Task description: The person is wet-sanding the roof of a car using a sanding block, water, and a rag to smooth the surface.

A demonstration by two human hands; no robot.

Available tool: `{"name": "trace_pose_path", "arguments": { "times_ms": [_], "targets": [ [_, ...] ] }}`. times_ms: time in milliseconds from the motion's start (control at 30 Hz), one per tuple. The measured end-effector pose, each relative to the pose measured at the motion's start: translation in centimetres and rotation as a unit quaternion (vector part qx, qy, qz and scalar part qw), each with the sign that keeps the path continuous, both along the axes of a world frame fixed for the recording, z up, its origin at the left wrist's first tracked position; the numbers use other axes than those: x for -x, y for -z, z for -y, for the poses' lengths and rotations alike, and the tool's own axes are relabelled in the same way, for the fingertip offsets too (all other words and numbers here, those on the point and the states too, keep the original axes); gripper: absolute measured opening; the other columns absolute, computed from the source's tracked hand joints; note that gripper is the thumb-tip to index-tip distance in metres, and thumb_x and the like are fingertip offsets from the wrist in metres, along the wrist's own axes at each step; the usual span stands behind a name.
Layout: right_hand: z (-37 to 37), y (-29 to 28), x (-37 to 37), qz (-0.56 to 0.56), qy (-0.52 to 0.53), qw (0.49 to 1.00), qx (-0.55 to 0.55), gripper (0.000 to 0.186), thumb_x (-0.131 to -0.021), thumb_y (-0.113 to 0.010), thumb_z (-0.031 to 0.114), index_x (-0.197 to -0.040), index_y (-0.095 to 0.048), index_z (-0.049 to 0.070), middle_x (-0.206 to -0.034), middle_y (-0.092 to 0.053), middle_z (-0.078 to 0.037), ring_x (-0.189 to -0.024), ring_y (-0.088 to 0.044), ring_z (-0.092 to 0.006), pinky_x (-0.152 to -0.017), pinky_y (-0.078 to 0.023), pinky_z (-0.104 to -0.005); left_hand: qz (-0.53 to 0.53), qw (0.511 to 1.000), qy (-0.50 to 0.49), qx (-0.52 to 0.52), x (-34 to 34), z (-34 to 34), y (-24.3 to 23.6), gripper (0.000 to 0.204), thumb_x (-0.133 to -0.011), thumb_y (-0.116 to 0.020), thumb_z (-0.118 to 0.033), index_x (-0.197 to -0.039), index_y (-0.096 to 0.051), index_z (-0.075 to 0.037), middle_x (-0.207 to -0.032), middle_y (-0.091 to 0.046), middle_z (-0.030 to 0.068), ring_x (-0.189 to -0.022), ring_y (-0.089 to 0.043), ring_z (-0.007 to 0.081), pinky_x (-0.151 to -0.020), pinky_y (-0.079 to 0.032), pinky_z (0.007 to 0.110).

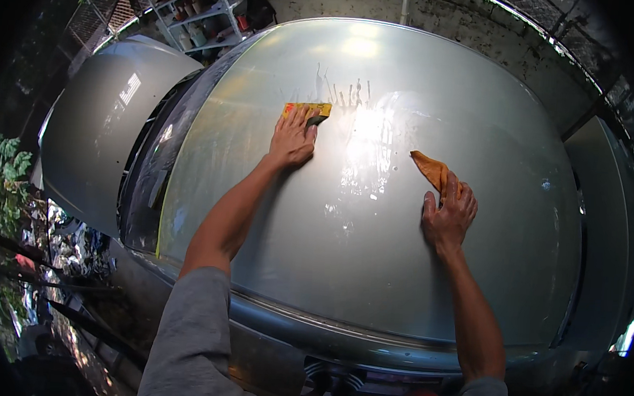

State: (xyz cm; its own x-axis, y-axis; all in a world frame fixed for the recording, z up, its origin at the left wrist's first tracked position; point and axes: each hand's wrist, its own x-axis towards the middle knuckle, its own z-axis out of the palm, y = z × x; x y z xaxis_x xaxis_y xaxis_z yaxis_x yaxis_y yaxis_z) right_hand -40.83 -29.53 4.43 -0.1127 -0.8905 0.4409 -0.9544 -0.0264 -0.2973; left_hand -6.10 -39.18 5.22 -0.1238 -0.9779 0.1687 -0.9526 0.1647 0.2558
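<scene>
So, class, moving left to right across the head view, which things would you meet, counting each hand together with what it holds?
Green leafy plant → silver car hood → left hand with yellow block → right hand with orange cloth.

Glossy metal car roof (370,274), matt cloth (431,169)

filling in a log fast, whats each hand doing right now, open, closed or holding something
Left hand: holding a yellow-and-black block against the car roof.
Right hand: holding an orange cloth on the roof.
</scene>
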Motion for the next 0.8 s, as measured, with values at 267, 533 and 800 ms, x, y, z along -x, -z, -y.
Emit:
{"name": "trace_pose_path", "arguments": {
  "times_ms": [267,533,800],
  "targets": [
    [-0.8,-0.5,0.2,-0.001,0.004,1.0,-0.007,0.063,-0.081,-0.062,0.029,-0.138,-0.043,0.009,-0.126,-0.045,-0.022,-0.125,-0.039,-0.0368,-0.109,-0.024,-0.0549,-0.022,0.996,-0.086,0.002,-5.9,-1.3,0.8,0.055,-0.098,-0.033,-0.034,-0.151,-0.029,-0.018,-0.158,-0.023,0.0107,-0.146,-0.016,0.0301,-0.119,-0.007,0.044],
    [-0.9,0.5,1.4,-0.014,0.022,0.999,-0.026,0.065,-0.081,-0.062,0.03,-0.138,-0.042,0.008,-0.126,-0.044,-0.022,-0.127,-0.038,-0.037,-0.109,-0.023,-0.0565,-0.017,0.995,0.049,-0.082,-2.7,-2.0,1.5,0.056,-0.097,-0.034,-0.031,-0.151,-0.029,-0.021,-0.159,-0.02,0.0094,-0.146,-0.017,0.0295,-0.119,-0.007,0.043],
    [-0.7,-0.1,1.8,-0.012,0.026,0.999,-0.022,0.067,-0.08,-0.062,0.031,-0.139,-0.042,0.009,-0.127,-0.044,-0.023,-0.126,-0.038,-0.0381,-0.109,-0.023,-0.0583,-0.012,0.996,0.074,-0.042,-0.8,-1.9,0.9,0.054,-0.098,-0.034,-0.03,-0.15,-0.031,-0.019,-0.158,-0.023,0.0096,-0.146,-0.019,0.0283,-0.119,-0.009,0.042]
  ]
}}
